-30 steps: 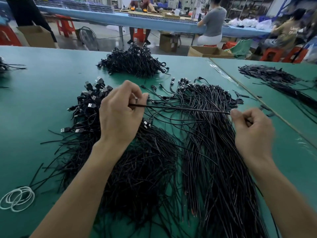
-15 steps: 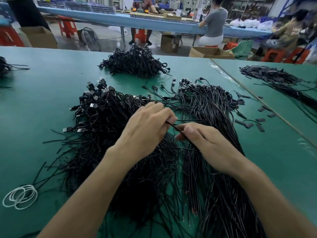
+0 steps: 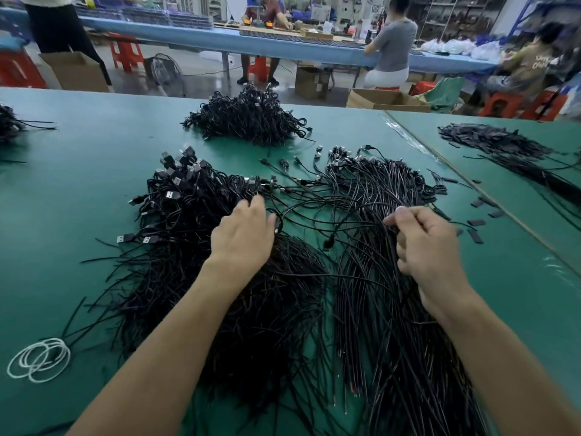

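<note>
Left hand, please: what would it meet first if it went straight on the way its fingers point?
Probably the pile of USB cables, right at the left hand's fingertips; whether they touch is unclear.

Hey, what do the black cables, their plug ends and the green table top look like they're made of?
Black cables: probably plastic or rubber insulation, matte black, since they bend in soft curves. Plug ends: black moulded plastic with silvery metal shells that glint. Table top: perhaps a green mat or coating, smooth with a faint sheen.
</note>
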`<action>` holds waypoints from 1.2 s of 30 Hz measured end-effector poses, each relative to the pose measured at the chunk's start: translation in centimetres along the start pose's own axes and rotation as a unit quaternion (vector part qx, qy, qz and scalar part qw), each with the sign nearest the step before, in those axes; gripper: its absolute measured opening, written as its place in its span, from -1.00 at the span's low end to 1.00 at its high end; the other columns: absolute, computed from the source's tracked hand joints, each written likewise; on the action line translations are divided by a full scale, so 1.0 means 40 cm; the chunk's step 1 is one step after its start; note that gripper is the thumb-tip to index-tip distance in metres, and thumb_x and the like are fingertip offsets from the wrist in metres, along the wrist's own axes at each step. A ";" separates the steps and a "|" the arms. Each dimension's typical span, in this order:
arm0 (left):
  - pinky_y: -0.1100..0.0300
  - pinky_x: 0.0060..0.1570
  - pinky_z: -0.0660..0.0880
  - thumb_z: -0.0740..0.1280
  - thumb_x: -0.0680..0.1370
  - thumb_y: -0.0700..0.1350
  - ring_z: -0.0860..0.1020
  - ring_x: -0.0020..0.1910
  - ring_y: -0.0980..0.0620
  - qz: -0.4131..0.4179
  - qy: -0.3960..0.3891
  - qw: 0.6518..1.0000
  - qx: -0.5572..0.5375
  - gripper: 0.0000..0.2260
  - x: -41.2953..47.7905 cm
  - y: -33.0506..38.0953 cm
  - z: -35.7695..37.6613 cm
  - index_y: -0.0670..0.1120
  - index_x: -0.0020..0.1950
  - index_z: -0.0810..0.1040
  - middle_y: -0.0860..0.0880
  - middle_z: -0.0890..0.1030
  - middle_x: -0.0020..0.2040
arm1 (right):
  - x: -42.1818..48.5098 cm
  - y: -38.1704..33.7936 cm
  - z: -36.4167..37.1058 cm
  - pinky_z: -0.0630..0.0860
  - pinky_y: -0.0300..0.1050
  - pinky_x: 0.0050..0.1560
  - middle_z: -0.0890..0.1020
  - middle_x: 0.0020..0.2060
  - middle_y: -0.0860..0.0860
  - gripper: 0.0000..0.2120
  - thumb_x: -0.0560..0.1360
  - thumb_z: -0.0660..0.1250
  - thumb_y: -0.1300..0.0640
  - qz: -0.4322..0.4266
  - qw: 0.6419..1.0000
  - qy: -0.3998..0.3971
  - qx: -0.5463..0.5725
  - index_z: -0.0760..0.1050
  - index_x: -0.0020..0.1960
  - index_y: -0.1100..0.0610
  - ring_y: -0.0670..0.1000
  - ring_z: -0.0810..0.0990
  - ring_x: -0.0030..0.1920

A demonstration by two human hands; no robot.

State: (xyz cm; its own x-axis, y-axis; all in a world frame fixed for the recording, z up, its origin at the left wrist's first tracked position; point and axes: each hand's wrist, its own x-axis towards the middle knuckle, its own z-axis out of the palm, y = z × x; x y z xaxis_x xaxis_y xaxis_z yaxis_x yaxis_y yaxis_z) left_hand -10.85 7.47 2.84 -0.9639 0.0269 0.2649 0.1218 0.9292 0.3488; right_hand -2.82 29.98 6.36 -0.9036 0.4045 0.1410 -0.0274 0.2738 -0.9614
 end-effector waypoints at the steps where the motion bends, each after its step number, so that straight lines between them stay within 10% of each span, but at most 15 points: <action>1: 0.02 -0.22 0.42 0.08 0.69 0.10 0.54 -0.16 -0.19 -0.028 -0.025 0.999 0.003 -0.68 0.004 -0.007 0.007 -0.11 0.03 0.45 -0.14 0.55 0.00 | -0.004 0.001 0.005 0.17 -0.21 -0.55 0.32 -0.52 -0.12 -0.74 0.67 0.18 0.05 0.004 1.000 -0.025 0.000 0.55 -0.13 0.03 -0.09 0.20 -0.50; 7: 0.11 -0.33 0.39 0.06 0.71 0.02 0.44 -0.40 0.07 -0.034 0.012 0.914 -0.404 -0.58 0.048 0.059 0.000 -0.12 -0.22 0.51 0.01 0.50 -0.36 | -0.025 -0.013 0.033 0.27 -0.32 -0.55 0.44 -0.51 -0.14 -0.77 0.69 0.11 0.16 0.005 0.999 -0.024 0.029 0.52 -0.01 0.05 -0.14 0.32 -0.51; 11: 0.25 -0.45 0.42 0.04 0.72 0.02 0.38 -0.31 0.10 -0.012 0.011 0.833 -0.553 -0.74 0.116 0.120 -0.044 -0.03 0.09 0.48 0.00 0.41 -0.22 | -0.030 -0.031 0.038 0.32 -0.32 -0.53 0.48 -0.47 -0.14 -0.78 0.69 0.11 0.15 -0.026 0.998 0.000 0.062 0.51 -0.02 0.01 -0.16 0.38 -0.48; 14: 0.04 0.00 0.60 0.06 0.72 0.04 0.49 0.03 0.01 -0.095 -0.134 0.880 -0.446 -0.59 0.155 0.126 -0.039 -0.14 0.50 0.26 -0.11 0.45 0.15 | -0.037 -0.035 0.043 0.27 -0.28 -0.51 0.46 -0.44 -0.14 -0.77 0.68 0.14 0.13 -0.072 0.996 0.001 0.045 0.54 -0.03 -0.04 -0.14 0.34 -0.46; 16: -0.10 0.36 0.35 0.17 0.68 0.02 0.30 0.44 -0.15 -0.108 -0.156 0.934 -0.304 -0.43 0.152 0.106 -0.027 -0.12 0.61 0.02 -0.18 0.17 0.53 | -0.043 -0.037 0.048 0.26 -0.25 -0.50 0.46 -0.45 -0.14 -0.77 0.67 0.16 0.11 -0.105 0.994 0.002 0.024 0.55 -0.04 -0.08 -0.12 0.33 -0.45; 19: 0.11 0.05 0.56 0.31 0.56 -0.26 0.51 0.30 -0.01 0.016 -0.153 0.933 -0.326 -0.31 0.117 0.081 -0.021 0.01 0.62 0.08 -0.11 0.12 0.60 | -0.049 -0.040 0.056 0.28 -0.30 -0.51 0.49 -0.48 -0.13 -0.78 0.66 0.21 0.08 -0.146 0.988 -0.023 -0.036 0.59 -0.07 -0.08 -0.17 0.35 -0.49; 21: 0.32 -0.17 0.58 0.36 0.49 -0.33 0.58 -0.03 0.21 0.114 -0.183 0.909 -0.357 -0.32 0.081 0.078 -0.026 0.10 0.54 0.29 -0.03 0.35 0.51 | -0.052 -0.041 0.060 0.29 -0.29 -0.50 0.49 -0.50 -0.13 -0.78 0.64 0.24 0.08 -0.153 0.984 -0.061 -0.074 0.61 -0.10 -0.09 -0.18 0.35 -0.51; 24: 0.27 0.13 0.52 0.42 0.50 -0.27 0.59 0.12 0.18 0.190 -0.170 0.893 -0.372 -0.62 0.035 0.087 -0.028 0.08 0.25 0.57 0.06 0.63 0.21 | -0.061 -0.042 0.066 0.29 -0.07 -0.46 0.45 -0.49 -0.11 -0.79 0.61 0.29 0.07 -0.155 0.974 -0.135 -0.098 0.65 -0.13 -0.06 -0.10 0.33 -0.47; 27: 0.16 -0.21 0.54 0.40 0.59 -0.15 0.57 -0.32 0.13 0.158 -0.136 0.872 -0.443 -0.96 -0.003 0.083 -0.035 -0.04 -0.05 0.64 0.02 0.65 -0.24 | -0.070 -0.046 0.065 0.29 -0.05 -0.43 0.46 -0.49 -0.08 -0.81 0.61 0.31 0.07 -0.165 0.968 -0.166 -0.089 0.66 -0.12 -0.02 -0.03 0.32 -0.47; 31: 0.33 -0.45 0.29 0.41 0.54 0.10 0.30 -0.46 0.14 0.171 -0.151 0.857 -0.462 -0.78 -0.052 0.048 -0.059 -0.01 -0.22 0.58 0.06 0.41 -0.41 | -0.064 -0.052 0.052 0.23 -0.38 -0.49 0.43 -0.52 -0.19 -0.82 0.59 0.32 0.05 -0.186 0.974 -0.118 -0.045 0.65 -0.13 0.03 -0.17 0.31 -0.52; 36: 0.28 -0.50 0.18 0.13 0.55 0.34 0.15 -0.52 0.07 0.117 -0.325 0.803 -0.485 -0.48 -0.098 0.017 -0.099 0.01 -0.36 0.58 0.07 0.22 -0.49 | -0.061 -0.054 0.047 0.31 -0.30 -0.45 0.45 -0.49 -0.16 -0.82 0.47 0.37 -0.10 -0.184 0.979 -0.089 0.013 0.64 -0.17 -0.02 -0.15 0.33 -0.47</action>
State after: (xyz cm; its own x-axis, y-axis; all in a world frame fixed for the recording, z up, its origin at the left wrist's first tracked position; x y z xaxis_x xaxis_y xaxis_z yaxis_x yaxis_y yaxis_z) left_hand -6.06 6.55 5.61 -0.7697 0.6384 0.0103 0.1408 0.1540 0.9780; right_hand -1.39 26.75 7.64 -0.8909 0.1231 0.4372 -0.3737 0.3482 -0.8597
